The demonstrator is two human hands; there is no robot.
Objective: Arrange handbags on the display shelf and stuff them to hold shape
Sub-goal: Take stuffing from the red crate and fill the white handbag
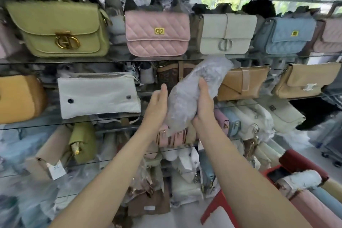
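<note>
So the glass shelves [103,60] are packed with bags: smooth green one, quilted pink, flat white pouch [98,96] lying open-flap on the middle shelf's left half. The stuffing wad [192,94] is crinkly clear plastic, soft and sausage-shaped, long axis tilting up to the right, held in front of the middle shelf. Right hand [204,103] has fingers curled round it; left hand [157,105] sits flat against its left side, fingers straight. The pouch lies left of both hands, nearer the left one.
</note>
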